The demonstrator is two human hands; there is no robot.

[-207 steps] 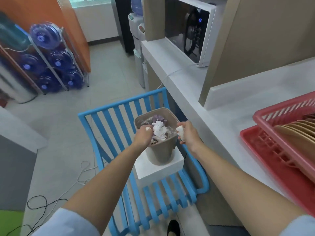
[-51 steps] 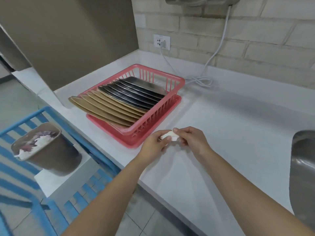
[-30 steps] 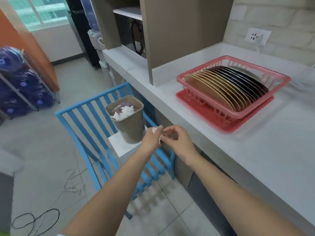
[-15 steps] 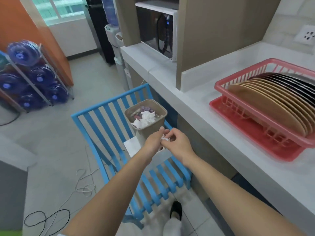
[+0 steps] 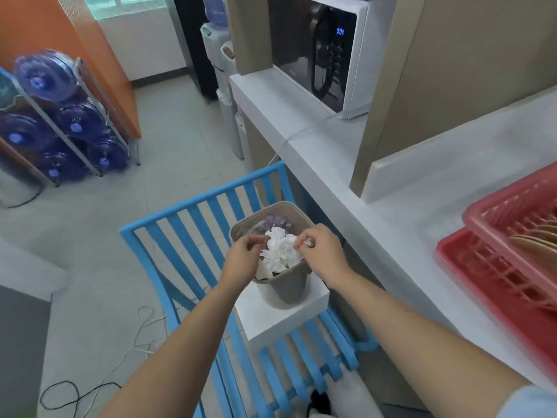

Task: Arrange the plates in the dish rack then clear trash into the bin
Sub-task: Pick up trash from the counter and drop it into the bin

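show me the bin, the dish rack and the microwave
bin (image 5: 289, 289): head view, bare front wall below the rim
dish rack (image 5: 494, 212): head view, near top rim
microwave (image 5: 304, 52): head view, dark door glass

Taupe bin (image 5: 289, 289), white, perhaps purple trash (image 5: 278, 251)

Both hands, joined w/ a tissue scrap 0.5 s ago, now apart over the bin (image 5: 287, 289); left hand (image 5: 244, 259) & right hand (image 5: 320, 250) flank the tissue heap (image 5: 278, 251).

Microwave (image 5: 319, 52), blue chair (image 5: 193, 224), water bottles (image 5: 60, 116).
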